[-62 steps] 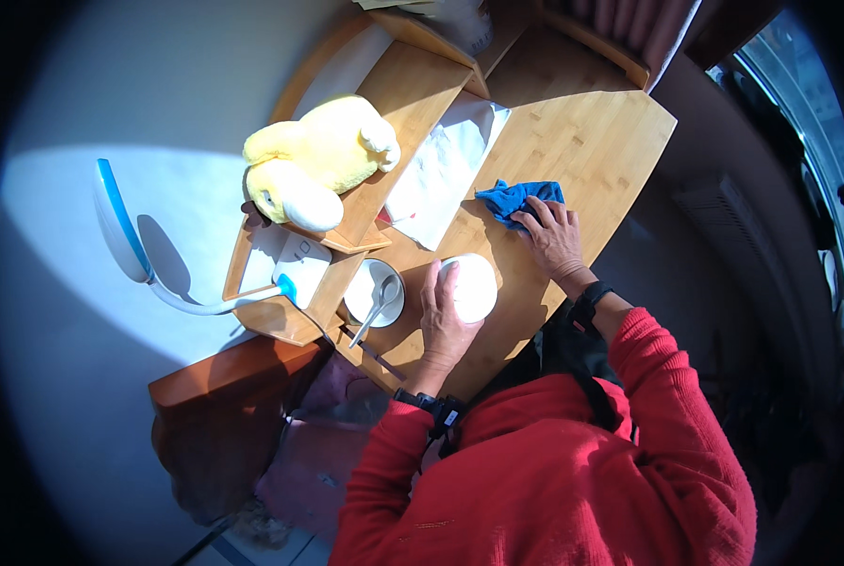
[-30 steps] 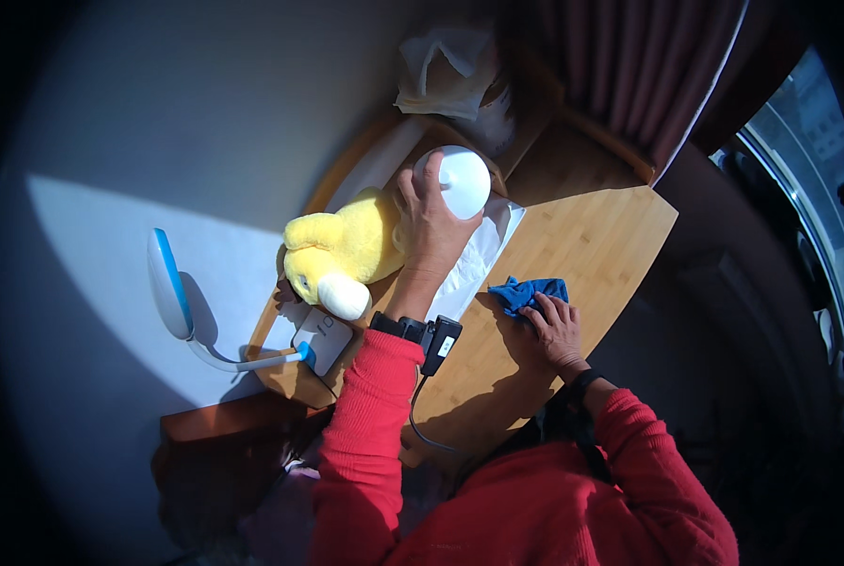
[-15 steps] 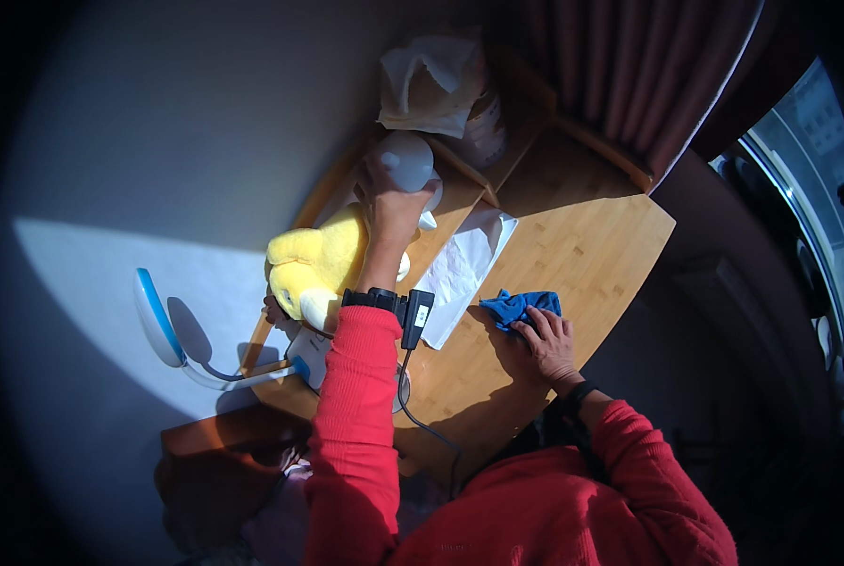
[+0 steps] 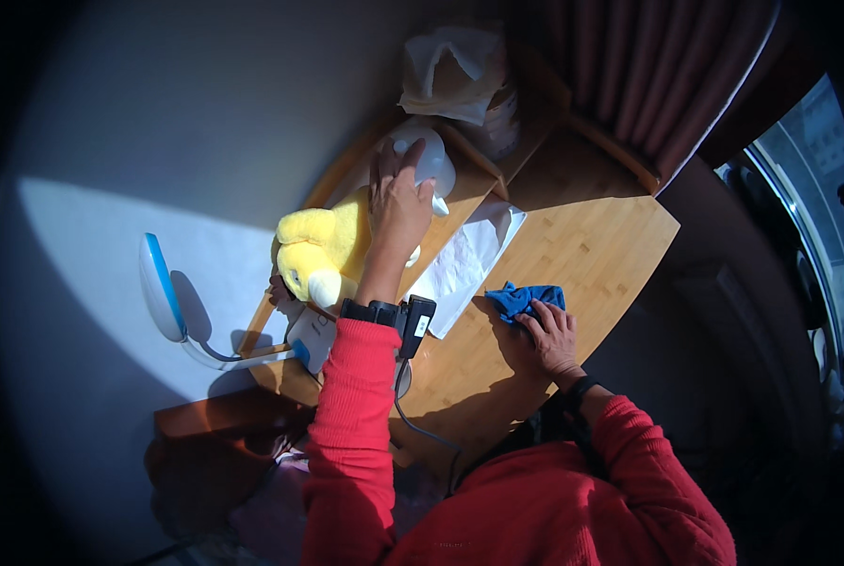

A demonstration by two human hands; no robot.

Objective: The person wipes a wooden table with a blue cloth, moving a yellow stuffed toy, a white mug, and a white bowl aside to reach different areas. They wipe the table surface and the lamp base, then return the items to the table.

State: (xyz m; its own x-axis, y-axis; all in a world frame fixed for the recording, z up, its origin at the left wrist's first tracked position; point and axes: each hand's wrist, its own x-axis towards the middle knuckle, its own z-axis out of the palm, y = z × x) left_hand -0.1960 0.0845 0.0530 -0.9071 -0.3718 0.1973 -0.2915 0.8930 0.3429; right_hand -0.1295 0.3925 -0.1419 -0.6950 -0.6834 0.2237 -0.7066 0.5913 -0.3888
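Head view: white rounded object (image 4: 438, 162) beneath the spread fingers of the left hand (image 4: 401, 208); blue cloth (image 4: 526, 299) under the bent fingertips of the right hand (image 4: 555, 341). Whether either hand grips cannot be told. Yellow plush toy (image 4: 320, 241), nearer the body than the left fingers.

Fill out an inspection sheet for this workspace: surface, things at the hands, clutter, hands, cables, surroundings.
Surface: wooden desk, part sunlit, part shadowed; raised shelf on its left.
Things at the hands: white round object at the shelf; bunched blue cloth on the desk.
Clutter: yellow plush toy on the shelf; crumpled white sheet beside it.
Hands: left hand against the white round object, grip unclear; right hand touching the blue cloth.
Cables: dark cable from the left wrist device.
Surroundings: lamp left; curtain and window right.
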